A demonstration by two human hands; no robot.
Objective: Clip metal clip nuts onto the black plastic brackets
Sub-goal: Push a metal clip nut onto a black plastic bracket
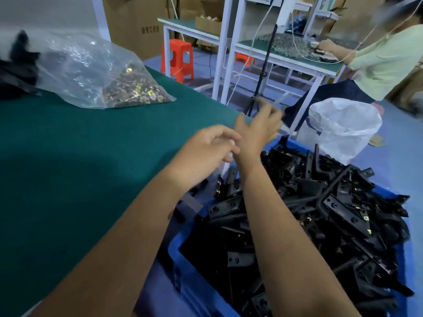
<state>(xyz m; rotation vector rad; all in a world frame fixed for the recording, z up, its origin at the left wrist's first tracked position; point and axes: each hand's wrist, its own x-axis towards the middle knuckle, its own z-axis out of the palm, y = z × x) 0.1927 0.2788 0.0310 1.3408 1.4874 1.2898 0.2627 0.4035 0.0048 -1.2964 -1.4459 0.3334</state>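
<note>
Below both hands, black plastic brackets [297, 213] heap in a blue plastic crate [174, 250], handy for picking. The left hand [206, 152] and right hand [258, 126] hover loose-fingered, each grip apart, holding nothing visible. Farther left, across the green worktop [80, 168], a clear plastic bag of metal clip nuts [135, 88] lies within reach.
</note>
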